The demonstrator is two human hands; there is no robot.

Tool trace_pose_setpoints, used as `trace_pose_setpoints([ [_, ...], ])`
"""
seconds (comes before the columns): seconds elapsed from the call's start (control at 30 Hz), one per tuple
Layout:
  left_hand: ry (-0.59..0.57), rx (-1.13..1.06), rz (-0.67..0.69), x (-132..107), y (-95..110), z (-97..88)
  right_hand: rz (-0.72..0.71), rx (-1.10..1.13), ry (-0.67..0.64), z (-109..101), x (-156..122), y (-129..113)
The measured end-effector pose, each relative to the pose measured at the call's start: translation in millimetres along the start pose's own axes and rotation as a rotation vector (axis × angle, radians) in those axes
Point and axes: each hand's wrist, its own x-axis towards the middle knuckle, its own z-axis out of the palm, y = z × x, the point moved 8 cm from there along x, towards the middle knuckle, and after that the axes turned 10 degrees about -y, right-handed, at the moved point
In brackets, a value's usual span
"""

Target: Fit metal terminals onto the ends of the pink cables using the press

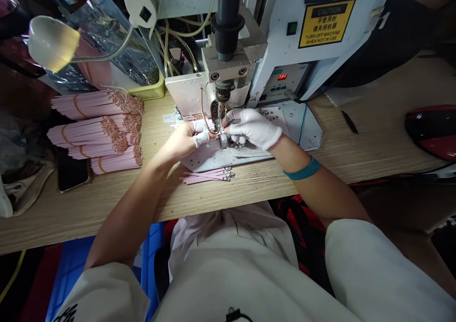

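Under the tip of a bench machine's pressing head (223,94), my two hands meet over a small metal block (223,140). My left hand (187,139) has white covers on its thumb and a finger, and pinches what looks like a pink wire, mostly hidden by the fingers. A white glove with bare fingertips covers my right hand (254,129); its fingers are pinched close to the block, on something too small to make out. Pink wires with metal terminals (208,175) lie at the table's front edge. Small metal terminals (274,115) are scattered beside my right hand.
Banded bundles of pink wires (96,134) are stacked at the left beside a dark phone (73,167). A lamp (53,42) leans in above a yellow basket (147,92). The machine's control box (285,82) stands behind my right hand; a red-and-black object (432,132) lies far right.
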Motion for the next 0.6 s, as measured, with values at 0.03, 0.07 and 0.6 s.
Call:
trace_pose_setpoints([
  [0.03, 0.006, 0.005, -0.01, 0.5, -2.6, -0.9, -0.002, 0.004, 0.005, -0.2, 0.1, 0.0],
  [0.07, 0.013, 0.01, -0.019, 0.9, -4.8, -1.8, -0.006, 0.008, 0.009, -0.3, 0.3, 0.0],
  [0.6, 0.069, 0.039, -0.048, 1.3, -3.0, -5.2, -0.004, 0.013, 0.024, -2.3, 0.7, 3.5],
])
